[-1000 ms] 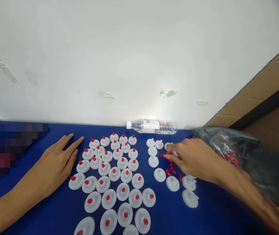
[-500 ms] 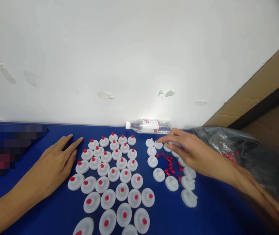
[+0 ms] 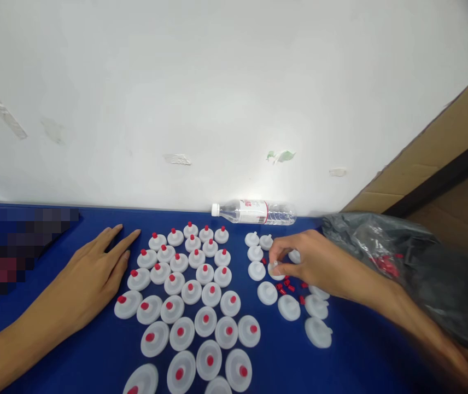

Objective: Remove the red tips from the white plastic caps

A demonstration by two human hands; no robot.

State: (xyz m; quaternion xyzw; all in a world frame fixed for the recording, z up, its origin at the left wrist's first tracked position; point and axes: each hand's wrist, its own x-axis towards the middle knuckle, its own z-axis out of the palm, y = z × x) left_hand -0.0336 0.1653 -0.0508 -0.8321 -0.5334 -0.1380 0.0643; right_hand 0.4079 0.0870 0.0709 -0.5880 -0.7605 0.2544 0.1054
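We've got our right hand [image 3: 320, 262] down on the blue surface [image 3: 365, 355], fingers [image 3: 277, 257] pinched around one small white cap [image 3: 275, 269] that sits just right of the column of plain white caps [image 3: 256, 270]. Using that pinched cap as the reference: a scatter of tiny red plugs [image 3: 289, 285] lies right below it, touching or nearly under our fingertips, and more plain caps curve away below and to the right of it [image 3: 318, 332]. Off to its left there's the big batch of white caps with red plugs already in them [image 3: 205, 320], packed close together in rows. Further left of that batch our left hand [image 3: 90, 279] lies flat on the surface, fingers released and spread, holding nothing, just beside the nearest plugged caps. Above the pinched cap, a clear water bottle [image 3: 254, 212] lies on its side against the white wall [image 3: 217, 98]. To the right of the cap, past our wrist, sits a dark plastic bag [image 3: 422, 262] with more red plugs showing inside.
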